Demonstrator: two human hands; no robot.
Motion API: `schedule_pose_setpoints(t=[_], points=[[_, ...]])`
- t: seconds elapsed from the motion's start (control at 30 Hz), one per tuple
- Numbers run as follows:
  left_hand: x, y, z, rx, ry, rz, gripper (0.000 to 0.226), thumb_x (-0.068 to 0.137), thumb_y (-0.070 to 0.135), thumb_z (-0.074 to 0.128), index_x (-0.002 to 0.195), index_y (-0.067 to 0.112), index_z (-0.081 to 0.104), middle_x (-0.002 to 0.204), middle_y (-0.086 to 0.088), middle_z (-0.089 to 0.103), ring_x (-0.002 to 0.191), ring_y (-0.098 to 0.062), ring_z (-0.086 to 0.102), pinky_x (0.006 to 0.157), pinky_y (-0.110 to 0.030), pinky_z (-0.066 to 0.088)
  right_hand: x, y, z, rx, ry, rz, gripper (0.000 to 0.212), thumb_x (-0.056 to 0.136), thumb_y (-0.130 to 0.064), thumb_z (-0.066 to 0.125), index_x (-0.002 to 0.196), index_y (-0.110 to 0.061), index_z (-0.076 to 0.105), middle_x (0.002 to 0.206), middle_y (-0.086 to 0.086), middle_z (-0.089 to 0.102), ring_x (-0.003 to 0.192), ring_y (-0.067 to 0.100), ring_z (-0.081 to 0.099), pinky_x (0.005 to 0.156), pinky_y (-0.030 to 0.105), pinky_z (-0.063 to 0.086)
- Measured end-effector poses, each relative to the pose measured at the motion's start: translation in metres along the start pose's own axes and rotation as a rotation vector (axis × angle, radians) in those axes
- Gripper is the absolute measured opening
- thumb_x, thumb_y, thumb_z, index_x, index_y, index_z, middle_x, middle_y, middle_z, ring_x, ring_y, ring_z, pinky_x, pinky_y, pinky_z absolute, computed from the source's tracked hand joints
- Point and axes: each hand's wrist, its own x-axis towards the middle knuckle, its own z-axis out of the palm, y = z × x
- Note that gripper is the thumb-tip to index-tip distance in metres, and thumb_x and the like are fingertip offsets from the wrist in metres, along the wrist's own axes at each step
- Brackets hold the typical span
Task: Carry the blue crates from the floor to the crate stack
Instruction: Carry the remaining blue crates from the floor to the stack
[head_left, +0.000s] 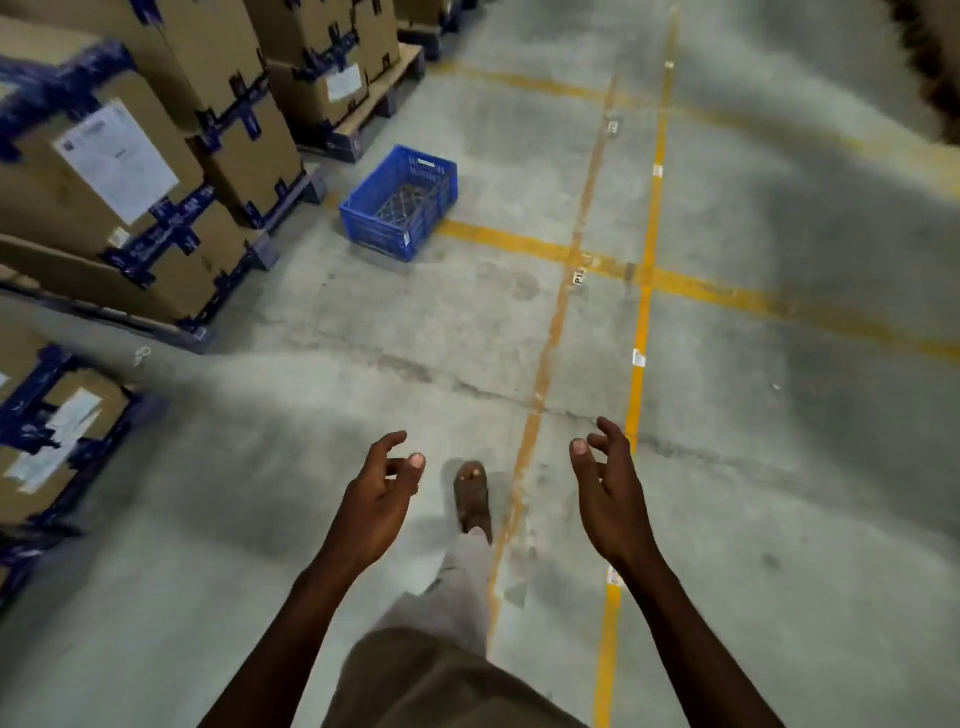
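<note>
Up ahead on the floor sits one blue crate (399, 202); left hand (376, 501) and right hand (608, 491) are spread and empty, so I reckon next is walking over and grabbing it.

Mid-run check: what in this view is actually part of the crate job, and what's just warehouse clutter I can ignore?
Part of the job:
- blue crate, empty, on the floor ahead beside the pallets
- left hand and right hand, both open and empty

Just there:
- taped cardboard boxes on pallets at left
- yellow floor lines
- small floor labels

The crate stack is not in view.
</note>
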Motion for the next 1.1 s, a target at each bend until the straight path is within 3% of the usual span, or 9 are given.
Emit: schedule_pose_setpoints(t=[0.13, 0.3, 0.4, 0.53, 0.63, 0.7, 0.8, 0.97, 1.1], points=[[0.126, 0.029, 0.009, -0.053, 0.024, -0.042, 0.039, 0.094, 0.062, 0.047, 0.130, 0.048, 0.043, 0.113, 0.008, 0.067, 0.091, -0.003, 0.069, 0.094, -0.048, 0.054, 0.142, -0.016, 0.019, -0.012, -0.079, 0.041, 0.070, 0.090, -0.062, 0.044, 0.151, -0.029, 0.034, 0.140, 0.001, 0.052, 0.100, -0.006, 0.056, 0.077, 0.011, 0.040], [0.278, 0.117, 0.007, -0.068, 0.022, -0.045, 0.042, 0.093, 0.065, 0.046, 0.130, 0.046, 0.044, 0.115, 0.006, 0.068, 0.087, 0.000, 0.070, 0.093, -0.045, 0.054, 0.303, -0.072, 0.017, 0.016, -0.090, 0.048, 0.075, 0.087, -0.076, 0.041, 0.149, -0.035, 0.033, 0.138, -0.001, 0.053, 0.109, 0.014, 0.061, 0.079, 0.016, 0.043], [0.371, 0.179, 0.008, -0.106, 0.060, -0.032, 0.048, 0.089, 0.067, 0.048, 0.130, 0.041, 0.048, 0.108, 0.002, 0.071, 0.084, -0.004, 0.071, 0.087, -0.042, 0.054, 0.400, -0.108, 0.013, 0.035, -0.079, 0.029, 0.091, 0.073, -0.092, 0.036, 0.148, -0.040, 0.033, 0.136, -0.005, 0.054, 0.110, 0.014, 0.063, 0.080, 0.022, 0.046], [0.500, 0.235, 0.026, -0.107, 0.054, -0.012, 0.037, 0.096, 0.052, 0.052, 0.129, 0.036, 0.050, 0.105, -0.002, 0.071, 0.079, -0.005, 0.071, 0.083, -0.041, 0.052, 0.540, -0.126, 0.016, 0.041, -0.076, 0.009, 0.095, 0.071, -0.095, 0.035, 0.147, -0.039, 0.034, 0.135, -0.004, 0.056, 0.110, 0.012, 0.063, 0.084, 0.026, 0.047], [0.598, 0.261, 0.044, -0.118, 0.072, -0.019, 0.039, 0.094, 0.051, 0.053, 0.129, 0.034, 0.051, 0.104, -0.001, 0.072, 0.078, -0.006, 0.072, 0.084, -0.041, 0.051, 0.645, -0.133, 0.025, 0.041, -0.084, 0.016, 0.073, 0.086, -0.076, 0.044, 0.148, -0.038, 0.035, 0.134, -0.006, 0.055, 0.098, -0.003, 0.063, 0.080, 0.016, 0.046], [0.663, 0.282, 0.056, -0.120, 0.075, -0.040, 0.034, 0.098, 0.048, 0.053, 0.129, 0.033, 0.050, 0.104, -0.001, 0.072, 0.078, -0.007, 0.071, 0.085, -0.041, 0.052, 0.719, -0.138, 0.028, 0.044, -0.098, 0.035, 0.060, 0.094, -0.059, 0.046, 0.148, -0.037, 0.034, 0.134, -0.005, 0.054, 0.094, -0.003, 0.064, 0.075, 0.014, 0.045], [0.742, 0.322, 0.064, -0.153, 0.107, -0.073, 0.029, 0.101, 0.039, 0.050, 0.129, 0.032, 0.049, 0.106, -0.002, 0.072, 0.084, -0.013, 0.072, 0.079, -0.037, 0.052, 0.818, -0.162, 0.033, 0.017, -0.134, 0.028, 0.058, 0.096, -0.058, 0.045, 0.149, -0.036, 0.034, 0.135, -0.004, 0.054, 0.097, 0.003, 0.061, 0.079, 0.024, 0.043], [0.851, 0.391, 0.037, -0.234, 0.202, -0.113, 0.028, 0.102, 0.036, 0.049, 0.129, 0.028, 0.052, 0.104, -0.003, 0.072, 0.089, -0.022, 0.070, 0.078, -0.039, 0.053, 0.961, -0.241, 0.054, -0.032, -0.249, -0.051, 0.058, 0.097, -0.057, 0.045, 0.149, -0.033, 0.035, 0.132, -0.007, 0.055, 0.097, -0.002, 0.058, 0.076, 0.015, 0.041], [0.934, 0.404, 0.004, -0.314, 0.308, -0.180, 0.041, 0.093, 0.050, 0.054, 0.127, 0.027, 0.053, 0.102, -0.004, 0.073, 0.088, -0.025, 0.070, 0.073, -0.037, 0.052, 1.062, -0.291, 0.099, -0.041, -0.334, -0.096, 0.074, 0.083, -0.083, 0.041, 0.143, -0.040, 0.038, 0.129, -0.008, 0.058, 0.100, 0.010, 0.066, 0.080, 0.025, 0.047]])
